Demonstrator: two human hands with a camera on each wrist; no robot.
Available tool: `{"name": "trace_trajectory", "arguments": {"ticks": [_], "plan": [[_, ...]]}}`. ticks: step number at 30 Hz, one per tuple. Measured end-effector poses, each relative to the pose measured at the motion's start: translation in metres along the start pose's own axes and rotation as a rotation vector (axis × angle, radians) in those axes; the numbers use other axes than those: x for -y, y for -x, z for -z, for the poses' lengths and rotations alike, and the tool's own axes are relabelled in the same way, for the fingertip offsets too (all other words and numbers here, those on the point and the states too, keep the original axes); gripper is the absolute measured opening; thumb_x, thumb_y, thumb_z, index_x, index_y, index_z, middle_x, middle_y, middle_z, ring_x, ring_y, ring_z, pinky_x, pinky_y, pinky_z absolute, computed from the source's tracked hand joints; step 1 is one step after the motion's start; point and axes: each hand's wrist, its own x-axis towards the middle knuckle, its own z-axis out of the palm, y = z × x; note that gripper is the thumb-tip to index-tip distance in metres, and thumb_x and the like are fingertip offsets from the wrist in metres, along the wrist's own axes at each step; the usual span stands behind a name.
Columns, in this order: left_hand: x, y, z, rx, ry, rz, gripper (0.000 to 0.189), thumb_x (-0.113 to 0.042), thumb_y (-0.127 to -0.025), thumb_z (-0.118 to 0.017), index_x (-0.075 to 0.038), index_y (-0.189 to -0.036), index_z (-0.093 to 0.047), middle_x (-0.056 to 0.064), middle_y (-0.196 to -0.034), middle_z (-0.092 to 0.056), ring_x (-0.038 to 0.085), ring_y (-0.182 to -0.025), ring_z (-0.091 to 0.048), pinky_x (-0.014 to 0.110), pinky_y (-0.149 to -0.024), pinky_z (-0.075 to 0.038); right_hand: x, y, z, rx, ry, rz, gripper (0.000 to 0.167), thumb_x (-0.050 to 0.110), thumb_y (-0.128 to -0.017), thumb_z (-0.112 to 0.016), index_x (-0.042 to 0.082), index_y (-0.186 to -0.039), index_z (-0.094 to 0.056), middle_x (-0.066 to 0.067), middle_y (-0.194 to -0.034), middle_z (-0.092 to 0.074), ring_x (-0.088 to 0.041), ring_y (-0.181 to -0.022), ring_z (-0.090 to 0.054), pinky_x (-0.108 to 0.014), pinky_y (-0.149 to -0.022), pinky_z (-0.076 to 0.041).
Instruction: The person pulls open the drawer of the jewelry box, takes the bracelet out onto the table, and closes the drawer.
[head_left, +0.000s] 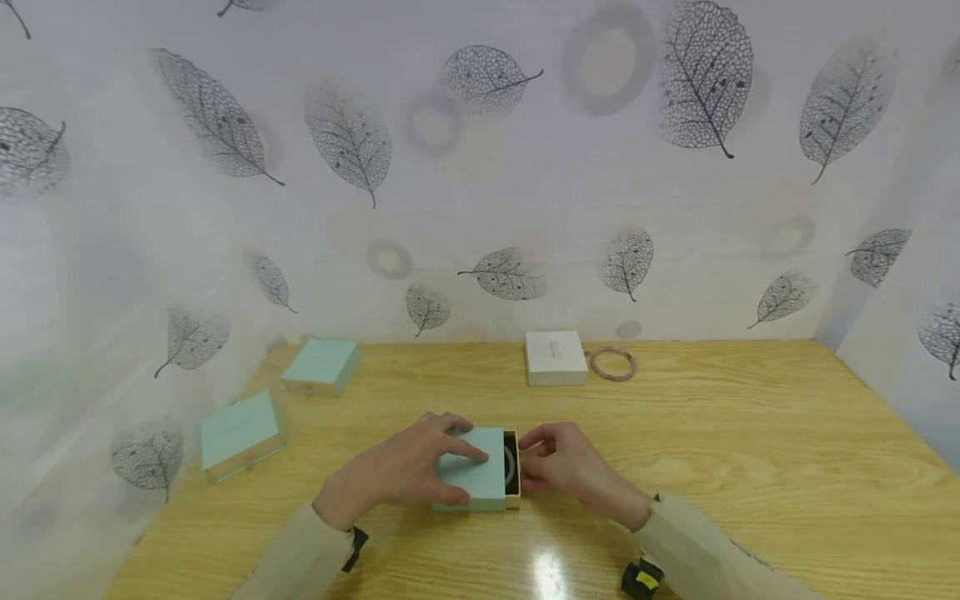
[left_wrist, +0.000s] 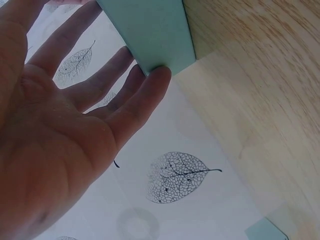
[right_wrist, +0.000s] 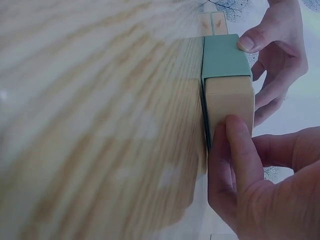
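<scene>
A mint-green drawer box (head_left: pixel 483 483) lies on the table in front of me, its tan inner drawer (head_left: pixel 513 502) partly out on the right. Inside the opening, part of a pale ring-shaped bracelet (head_left: pixel 510 463) shows against the black lining. My left hand (head_left: pixel 408 462) holds the green sleeve from above, thumb along the near edge and fingers across the top and far side. In the left wrist view, fingertips touch the sleeve's edge (left_wrist: pixel 155 35). With bent fingers my right hand (head_left: pixel 570 467) grips the drawer's tan end (right_wrist: pixel 227 100).
Two more mint-green boxes (head_left: pixel 321 367) (head_left: pixel 242 433) lie at the table's left side. A white box (head_left: pixel 557 358) stands at the back, with a pinkish-brown bangle (head_left: pixel 613 364) beside it. A leaf-patterned curtain (head_left: pixel 480 192) rises behind the wooden table (head_left: pixel 750 433).
</scene>
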Motion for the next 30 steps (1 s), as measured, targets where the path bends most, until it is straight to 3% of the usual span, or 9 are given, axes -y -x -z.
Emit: {"name": "trace_trajectory", "arguments": {"ticks": [30], "plan": [[0.001,0.0,-0.002,-0.019,-0.012,-0.021,0.048,-0.037,-0.084,-0.083,-0.026,-0.129,-0.072,0.013,-0.15,-0.052,0.037,-0.135,-0.049,0.055,-0.11,-0.046,-0.005,0.006,0.01,-0.006,-0.043,-0.011,0.03,-0.008,-0.092,-0.06,-0.01,-0.121,-0.06,-0.014,-0.094,-0.065,-0.016,-0.076,-0.068,-0.03,-0.073,-0.063]]}}
